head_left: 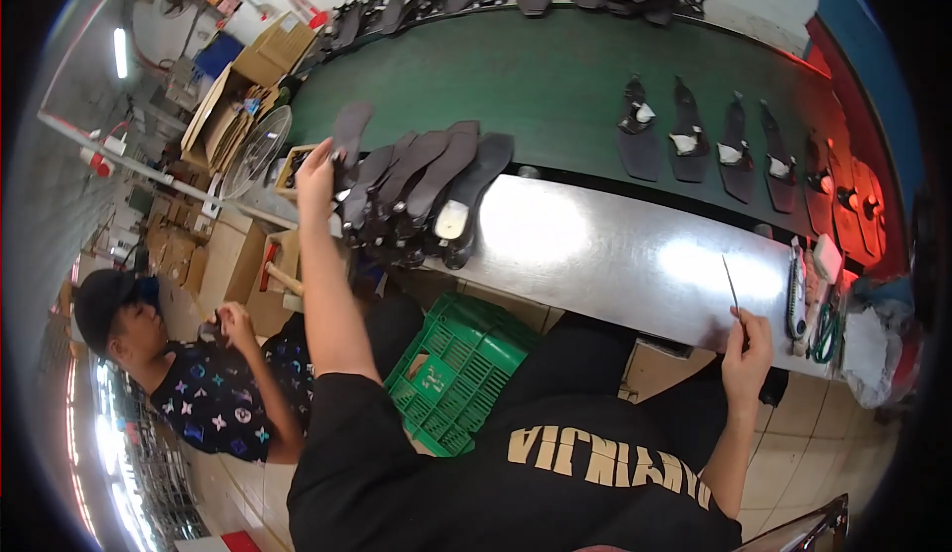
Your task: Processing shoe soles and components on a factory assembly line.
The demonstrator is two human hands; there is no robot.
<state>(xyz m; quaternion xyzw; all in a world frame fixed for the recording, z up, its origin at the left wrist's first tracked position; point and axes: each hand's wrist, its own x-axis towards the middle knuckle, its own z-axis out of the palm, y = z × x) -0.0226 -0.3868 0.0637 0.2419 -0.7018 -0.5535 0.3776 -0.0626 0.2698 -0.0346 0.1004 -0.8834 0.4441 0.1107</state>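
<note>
My left hand (315,173) stretches to the far left end of the steel table, its fingers closed on a dark sandal (352,127) whose sole points up and away. Right beside it lies a bunch of overlapping dark sandals (421,175) with black straps. The nearest one has a pale patch on its footbed. My right hand (749,346) is closed around a thin, dark, rod-like tool (732,282), held above the table's right part. The tool's exact kind cannot be made out.
A green conveyor belt (476,76) carries spaced sandals (686,140) toward a red-lit opening (848,190). More sandals line its far edge. The steel table (595,240) holds a cutter (796,294) and scissors (825,334). Below stands a green crate (456,364); a co-worker (213,373) sits left.
</note>
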